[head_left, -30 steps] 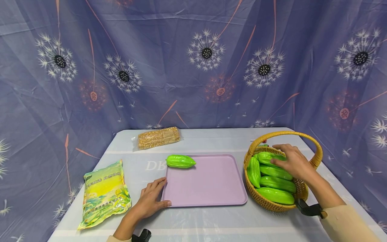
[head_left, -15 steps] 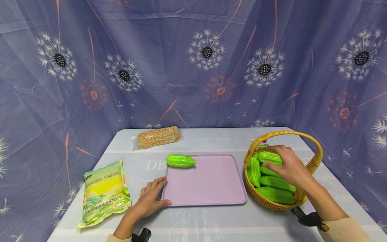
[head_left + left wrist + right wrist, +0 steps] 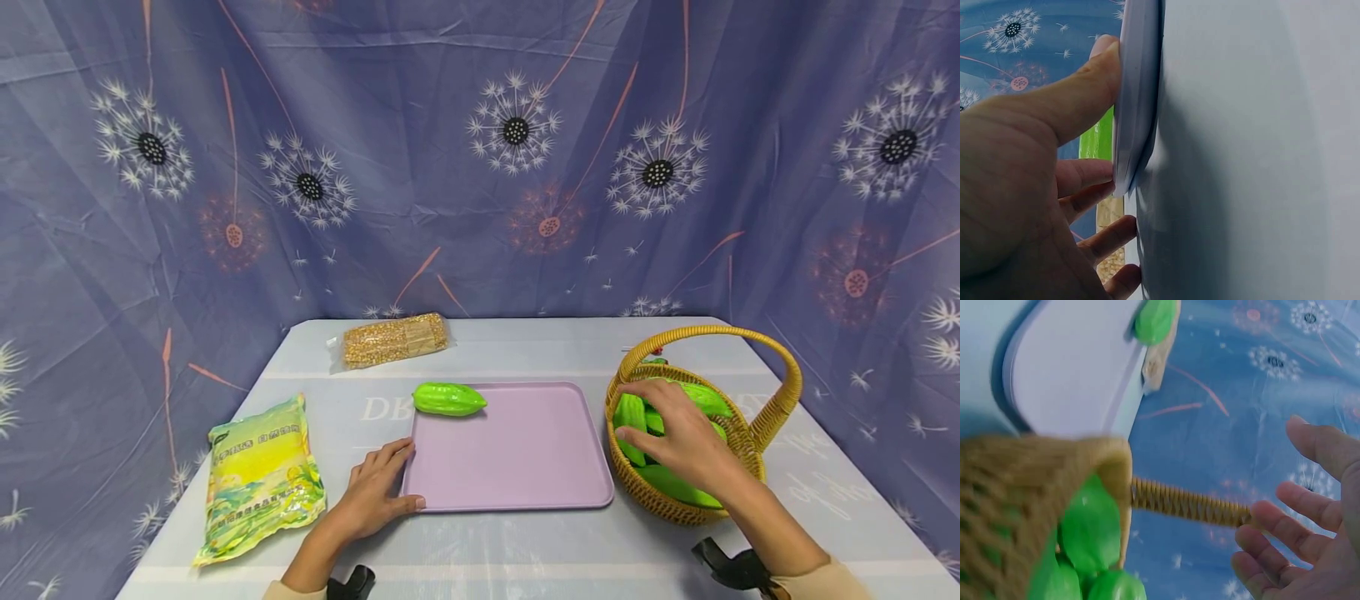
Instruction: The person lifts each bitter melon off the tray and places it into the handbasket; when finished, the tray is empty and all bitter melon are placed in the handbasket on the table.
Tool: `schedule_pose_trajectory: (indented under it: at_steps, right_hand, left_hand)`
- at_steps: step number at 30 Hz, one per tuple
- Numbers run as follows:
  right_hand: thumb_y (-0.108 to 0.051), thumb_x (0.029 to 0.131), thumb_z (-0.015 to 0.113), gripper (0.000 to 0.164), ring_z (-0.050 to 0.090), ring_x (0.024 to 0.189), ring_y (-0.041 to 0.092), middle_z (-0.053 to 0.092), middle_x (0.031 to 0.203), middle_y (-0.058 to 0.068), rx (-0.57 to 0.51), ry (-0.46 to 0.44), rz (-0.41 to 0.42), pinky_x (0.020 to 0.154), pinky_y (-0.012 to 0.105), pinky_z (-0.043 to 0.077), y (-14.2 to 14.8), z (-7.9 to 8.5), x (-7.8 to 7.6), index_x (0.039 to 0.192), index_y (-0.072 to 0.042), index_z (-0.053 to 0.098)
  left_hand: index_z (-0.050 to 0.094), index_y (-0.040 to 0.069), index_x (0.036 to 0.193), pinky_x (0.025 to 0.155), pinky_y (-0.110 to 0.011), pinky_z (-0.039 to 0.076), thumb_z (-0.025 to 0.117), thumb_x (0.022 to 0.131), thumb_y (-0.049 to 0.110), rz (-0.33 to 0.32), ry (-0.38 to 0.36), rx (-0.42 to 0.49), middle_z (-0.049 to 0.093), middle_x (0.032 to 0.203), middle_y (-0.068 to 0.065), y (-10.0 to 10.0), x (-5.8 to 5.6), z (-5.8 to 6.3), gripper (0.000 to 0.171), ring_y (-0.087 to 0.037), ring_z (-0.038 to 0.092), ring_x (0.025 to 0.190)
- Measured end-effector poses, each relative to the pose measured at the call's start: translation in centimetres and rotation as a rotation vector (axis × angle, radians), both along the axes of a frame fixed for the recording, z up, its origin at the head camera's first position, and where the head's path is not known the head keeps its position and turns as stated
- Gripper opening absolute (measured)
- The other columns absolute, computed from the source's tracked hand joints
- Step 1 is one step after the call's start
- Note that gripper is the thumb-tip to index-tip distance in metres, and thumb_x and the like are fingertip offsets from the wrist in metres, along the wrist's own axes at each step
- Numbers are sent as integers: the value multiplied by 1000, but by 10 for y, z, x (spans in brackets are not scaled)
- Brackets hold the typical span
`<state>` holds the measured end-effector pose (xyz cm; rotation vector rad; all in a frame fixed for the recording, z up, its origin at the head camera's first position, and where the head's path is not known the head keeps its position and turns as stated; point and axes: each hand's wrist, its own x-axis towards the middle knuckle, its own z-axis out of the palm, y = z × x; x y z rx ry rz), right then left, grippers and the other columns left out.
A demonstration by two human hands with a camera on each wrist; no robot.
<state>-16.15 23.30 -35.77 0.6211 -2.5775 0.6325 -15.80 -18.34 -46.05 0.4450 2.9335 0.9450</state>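
Observation:
My left hand (image 3: 371, 496) lies at the left edge of a lilac tray (image 3: 510, 458). Its thumb touches the near corner and its relaxed fingers reach along the side; the left wrist view shows the thumb on the tray's rim (image 3: 1138, 81). One glossy green ridged gourd (image 3: 448, 399) rests across the tray's back left corner. Over the wicker basket (image 3: 633, 487) on the right is my right hand (image 3: 678, 433), fingers spread and holding nothing. Several similar green gourds (image 3: 708, 400) fill the basket, partly hidden by that hand. The right wrist view shows the empty palm (image 3: 1310, 537).
The basket's tall hoop handle (image 3: 705, 331) arches beside the right hand. A clear bag of yellow kernels (image 3: 393, 340) lies at the back left, and a yellow-green printed packet (image 3: 262, 483) at the left. A patterned curtain (image 3: 420, 167) hangs behind the table.
My right hand has moved left and toward me over the basket, from its back right side. The gourds in the basket have shifted. The left hand and tray have stayed put.

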Motion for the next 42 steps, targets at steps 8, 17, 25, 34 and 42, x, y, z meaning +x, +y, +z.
schedule_pose_trajectory:
  at_steps: [8,17,25,34,42]
  right_hand:
    - [-24,76,78,52,51,111,22,59,119,4,-10,-52,32,88,46,45,-26,-10,2,122,-12,59]
    - [-27,75,79,51,53,106,17,61,115,-1,-20,-42,77,83,40,45,-53,-18,-6,120,-14,60]
    - [-30,76,78,50,53,108,18,60,118,0,-24,-63,124,89,42,46,-78,-22,-15,120,-15,60]
    - [-29,76,78,50,52,115,25,61,119,3,-40,-66,168,94,44,43,-104,-27,-27,120,-13,60]
    - [-30,78,75,49,53,112,21,60,117,2,-44,-118,181,91,41,45,-126,-32,-40,122,-13,60]
  left_hand:
    - [46,4,138,95,-53,28,77,74,39,0,0,-3,39,147,-7,0,0,0,80,-32,38,130]
    - [46,3,138,96,-53,28,77,73,40,4,-3,-3,39,147,-6,0,0,1,80,-32,38,130]
    - [46,3,138,96,-53,28,77,73,40,11,-2,-10,39,147,-6,0,0,1,80,-32,37,130]
    - [46,4,138,98,-55,27,76,73,42,4,-8,-4,39,148,-6,0,-1,0,81,-32,37,131]
    - [46,4,138,97,-53,27,76,74,41,3,-1,-5,39,148,-6,1,0,0,80,-31,37,130]
